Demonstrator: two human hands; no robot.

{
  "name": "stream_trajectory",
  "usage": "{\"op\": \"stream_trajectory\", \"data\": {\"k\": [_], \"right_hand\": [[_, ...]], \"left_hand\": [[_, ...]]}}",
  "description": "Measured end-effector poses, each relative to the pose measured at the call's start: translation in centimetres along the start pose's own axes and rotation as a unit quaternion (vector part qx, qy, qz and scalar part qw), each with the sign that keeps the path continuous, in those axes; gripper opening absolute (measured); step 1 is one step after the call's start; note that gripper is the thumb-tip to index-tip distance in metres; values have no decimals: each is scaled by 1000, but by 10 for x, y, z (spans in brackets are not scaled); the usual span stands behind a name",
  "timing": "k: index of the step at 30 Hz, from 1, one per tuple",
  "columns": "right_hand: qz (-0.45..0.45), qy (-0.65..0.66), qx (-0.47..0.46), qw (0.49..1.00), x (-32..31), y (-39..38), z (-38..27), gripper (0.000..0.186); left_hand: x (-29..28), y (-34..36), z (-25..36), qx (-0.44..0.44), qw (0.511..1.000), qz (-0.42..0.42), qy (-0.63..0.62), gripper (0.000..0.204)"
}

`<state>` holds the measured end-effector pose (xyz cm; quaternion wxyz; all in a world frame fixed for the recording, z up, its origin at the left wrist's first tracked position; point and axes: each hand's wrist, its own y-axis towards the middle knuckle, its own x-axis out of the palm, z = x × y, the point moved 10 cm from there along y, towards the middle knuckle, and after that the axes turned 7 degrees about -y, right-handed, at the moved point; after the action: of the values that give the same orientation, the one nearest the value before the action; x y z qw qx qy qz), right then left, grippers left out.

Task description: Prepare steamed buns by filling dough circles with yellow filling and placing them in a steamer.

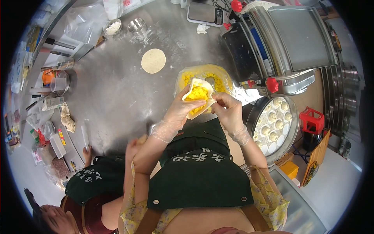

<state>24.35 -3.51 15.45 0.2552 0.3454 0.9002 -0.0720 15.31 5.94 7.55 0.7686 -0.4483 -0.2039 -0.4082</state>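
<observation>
My left hand [174, 113], in a clear plastic glove, cups a round dough wrapper [198, 82] heaped with crumbly yellow filling [196, 94]; its thumb presses on the filling. With the fingertips of my right hand [230, 112], also gloved, I pinch the wrapper's right edge, where the dough draws out to a small point. The wrapper stands mostly open at the top. Just beyond my hands is a plastic-lined bowl [225, 73] of the same yellow filling, with a metal spoon [210, 80] in it. A flat dough round [153, 61] lies farther off on the metal table.
At right, a round steamer [295, 126] holds several pleated buns on white papers. A dough-rolling machine [274, 43] stands behind it. A scale [202, 15], metal cup [137, 25] and bowl of white powder [113, 27] sit at the back. A co-worker [91, 183] stands close at left.
</observation>
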Motion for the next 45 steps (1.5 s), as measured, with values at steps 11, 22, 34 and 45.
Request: {"op": "stream_trajectory", "data": {"k": [11,22,34,45], "right_hand": [[-49,62,57,995,4,2,8,23],[-67,87,132,985,11,6,21,22],[-48,81,103,990,11,8,19,24],[2,-13,-77,997,4,8,-16,22]], "left_hand": [[9,2,6,-16,999,-22,36,47],[10,4,11,-15,991,-12,136,33],[15,-2,25,-38,984,22,174,43],[28,2,37,-3,972,-91,216,33]]}}
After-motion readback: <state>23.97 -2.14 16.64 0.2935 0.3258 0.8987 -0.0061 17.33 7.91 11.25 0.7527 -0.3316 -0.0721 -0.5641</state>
